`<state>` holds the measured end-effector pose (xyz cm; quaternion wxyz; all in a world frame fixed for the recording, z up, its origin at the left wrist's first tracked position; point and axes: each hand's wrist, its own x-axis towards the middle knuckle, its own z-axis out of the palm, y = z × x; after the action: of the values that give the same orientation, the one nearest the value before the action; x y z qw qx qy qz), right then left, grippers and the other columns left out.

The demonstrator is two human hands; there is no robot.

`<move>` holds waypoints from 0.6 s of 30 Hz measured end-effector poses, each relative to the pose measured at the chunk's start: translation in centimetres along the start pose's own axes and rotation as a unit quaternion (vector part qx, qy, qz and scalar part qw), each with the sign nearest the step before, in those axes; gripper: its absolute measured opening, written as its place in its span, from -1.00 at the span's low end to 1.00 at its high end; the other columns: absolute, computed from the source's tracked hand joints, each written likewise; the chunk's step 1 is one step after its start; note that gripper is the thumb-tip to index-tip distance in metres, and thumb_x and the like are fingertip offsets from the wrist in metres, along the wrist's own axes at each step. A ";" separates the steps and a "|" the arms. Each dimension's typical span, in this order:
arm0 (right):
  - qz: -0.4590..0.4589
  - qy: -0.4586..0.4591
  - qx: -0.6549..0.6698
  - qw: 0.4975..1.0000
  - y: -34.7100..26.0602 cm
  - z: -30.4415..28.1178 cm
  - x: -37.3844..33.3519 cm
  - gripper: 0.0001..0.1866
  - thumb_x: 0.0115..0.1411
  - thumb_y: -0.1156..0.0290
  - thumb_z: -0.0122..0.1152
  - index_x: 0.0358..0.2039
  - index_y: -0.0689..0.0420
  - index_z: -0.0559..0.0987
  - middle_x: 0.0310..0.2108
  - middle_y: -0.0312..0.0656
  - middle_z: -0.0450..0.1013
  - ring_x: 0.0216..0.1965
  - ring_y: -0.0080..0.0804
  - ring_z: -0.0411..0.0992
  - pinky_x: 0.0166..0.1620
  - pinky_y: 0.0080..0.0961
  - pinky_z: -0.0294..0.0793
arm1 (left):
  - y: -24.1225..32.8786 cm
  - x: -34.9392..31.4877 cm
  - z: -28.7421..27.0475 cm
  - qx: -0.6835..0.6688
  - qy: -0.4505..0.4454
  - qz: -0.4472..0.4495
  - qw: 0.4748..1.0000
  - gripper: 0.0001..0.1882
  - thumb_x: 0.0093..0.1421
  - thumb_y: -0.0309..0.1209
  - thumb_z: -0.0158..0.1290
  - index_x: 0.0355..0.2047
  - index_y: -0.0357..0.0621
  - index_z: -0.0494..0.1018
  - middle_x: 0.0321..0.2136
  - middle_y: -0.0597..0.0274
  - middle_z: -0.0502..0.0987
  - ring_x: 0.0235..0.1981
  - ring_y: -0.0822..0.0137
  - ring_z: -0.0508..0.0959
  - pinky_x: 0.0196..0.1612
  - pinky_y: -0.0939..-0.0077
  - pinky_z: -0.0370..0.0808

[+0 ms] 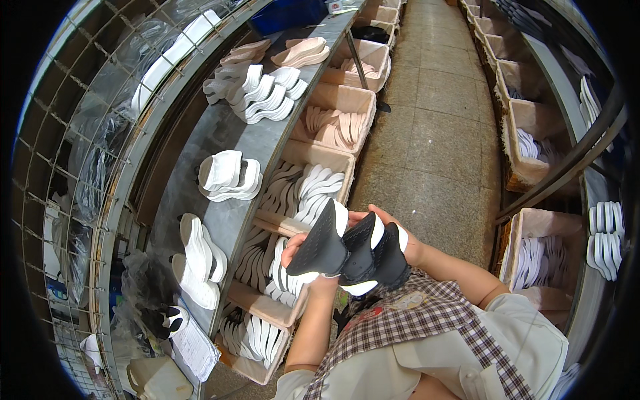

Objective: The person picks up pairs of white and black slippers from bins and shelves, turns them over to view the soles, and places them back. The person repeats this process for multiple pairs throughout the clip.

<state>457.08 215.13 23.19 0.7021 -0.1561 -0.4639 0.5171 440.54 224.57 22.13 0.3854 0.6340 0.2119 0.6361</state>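
Several black-and-white shoe soles (360, 252), fanned out in a row, are held between my two hands in front of my apron. Their dark, dotted faces show, with white edges at the ends. My left hand (294, 249) is closed round the left side of the bunch, and part of it is hidden behind the soles. From the right, my right hand (409, 245) grips the bunch, its fingers passing behind the far ends. Just left of my hands, a cloth-lined basket (261, 303) holds white and dark soles.
A grey metal shelf (220, 133) on the left carries stacked white soles (230, 175) and pink soles (300, 52). Lined baskets stand beneath it. Across the tiled aisle (433, 120), more baskets (543, 223) line another rack with slanted metal bars (567, 163). Papers (195, 350) lie near the shelf's front end.
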 end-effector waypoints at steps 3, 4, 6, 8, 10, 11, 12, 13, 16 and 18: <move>0.006 0.003 -0.011 1.000 -0.1 0.0 -0.1 -0.06 -0.01 0.58 0.15 0.34 -0.05 -0.08 0.33 0.00 -0.07 0.32 -0.16 -0.02 0.30 -0.26 -0.04 | -0.3 0.0 -0.1 -0.010 0.001 -0.011 1.000 -0.27 -0.12 -0.34 0.33 -0.08 -0.14 0.06 -0.15 0.05 0.29 -0.16 0.28 0.38 -0.05 0.38 0.34; 0.009 0.007 -0.003 1.000 -0.1 -0.1 -0.1 -0.06 -0.01 0.59 0.14 0.34 -0.05 -0.08 0.33 -0.01 -0.07 0.32 -0.16 -0.02 0.30 -0.26 -0.04 | -0.4 0.0 -0.1 -0.012 0.001 -0.014 1.000 -0.27 -0.12 -0.35 0.33 -0.08 -0.14 0.05 -0.15 0.05 0.29 -0.16 0.28 0.38 -0.05 0.38 0.34; 0.006 0.005 -0.001 1.000 -0.2 -0.1 0.0 -0.07 0.00 0.60 0.14 0.34 -0.07 -0.07 0.33 -0.01 -0.07 0.32 -0.16 -0.02 0.30 -0.26 -0.04 | -0.5 0.0 0.0 -0.015 0.003 -0.019 1.000 -0.27 -0.12 -0.35 0.32 -0.08 -0.14 0.05 -0.16 0.05 0.29 -0.15 0.28 0.38 -0.04 0.38 0.34; -0.002 -0.005 -0.015 1.000 -0.2 -0.1 0.1 -0.09 0.02 0.60 0.14 0.34 -0.08 -0.06 0.32 -0.01 -0.06 0.32 -0.16 -0.01 0.29 -0.26 -0.03 | -0.5 0.0 0.0 -0.017 0.005 -0.023 1.000 -0.28 -0.12 -0.36 0.32 -0.08 -0.14 0.05 -0.16 0.05 0.29 -0.15 0.28 0.37 -0.04 0.38 0.34; -0.012 -0.007 -0.024 1.000 -0.2 0.0 0.1 -0.10 0.05 0.55 0.17 0.34 -0.07 -0.06 0.32 -0.02 -0.05 0.31 -0.17 -0.01 0.29 -0.27 -0.02 | -0.5 0.0 0.0 -0.018 0.005 -0.028 0.999 -0.28 -0.11 -0.37 0.32 -0.08 -0.14 0.05 -0.16 0.05 0.28 -0.15 0.28 0.37 -0.04 0.38 0.34; -0.015 -0.006 -0.032 0.999 -0.2 0.0 0.1 -0.11 0.06 0.53 0.18 0.34 -0.07 -0.05 0.32 -0.02 -0.04 0.31 -0.17 0.00 0.28 -0.27 -0.01 | -0.6 0.0 0.1 -0.018 0.007 -0.029 0.999 -0.28 -0.11 -0.37 0.32 -0.08 -0.13 0.05 -0.16 0.05 0.28 -0.15 0.28 0.37 -0.04 0.38 0.33; -0.016 -0.005 -0.041 0.999 -0.2 0.0 0.1 -0.12 0.08 0.51 0.19 0.34 -0.07 -0.05 0.31 -0.02 -0.03 0.31 -0.17 0.00 0.28 -0.27 -0.01 | -0.6 0.0 0.1 -0.019 0.007 -0.031 0.999 -0.28 -0.11 -0.37 0.31 -0.09 -0.13 0.04 -0.16 0.05 0.28 -0.15 0.28 0.37 -0.04 0.38 0.33; -0.015 -0.002 -0.052 0.999 -0.1 0.0 0.0 -0.13 0.09 0.49 0.19 0.34 -0.07 -0.05 0.31 -0.02 -0.03 0.31 -0.18 0.01 0.28 -0.27 0.00 | -0.6 0.1 0.1 -0.018 0.006 -0.032 0.999 -0.28 -0.11 -0.38 0.31 -0.09 -0.13 0.04 -0.16 0.05 0.28 -0.15 0.28 0.36 -0.04 0.38 0.33; -0.026 -0.005 -0.064 0.998 0.1 -0.2 0.0 -0.13 0.09 0.47 0.20 0.34 -0.06 -0.05 0.30 -0.02 -0.01 0.30 -0.18 0.01 0.28 -0.27 0.00 | -0.6 0.1 0.2 -0.023 0.003 -0.040 0.999 -0.29 -0.11 -0.39 0.31 -0.09 -0.13 0.04 -0.16 0.05 0.27 -0.15 0.28 0.36 -0.04 0.38 0.33; -0.017 -0.006 -0.044 0.999 0.4 -0.3 0.0 -0.13 0.09 0.48 0.20 0.34 -0.06 -0.05 0.30 -0.02 -0.01 0.30 -0.18 0.02 0.28 -0.27 0.01 | -0.5 0.1 0.2 -0.023 0.003 -0.045 0.999 -0.29 -0.11 -0.39 0.31 -0.09 -0.13 0.04 -0.16 0.05 0.27 -0.15 0.29 0.36 -0.03 0.38 0.32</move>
<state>457.10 215.41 22.77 0.7006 -0.1762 -0.4932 0.4847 440.82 224.97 21.82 0.4276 0.6132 0.2267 0.6243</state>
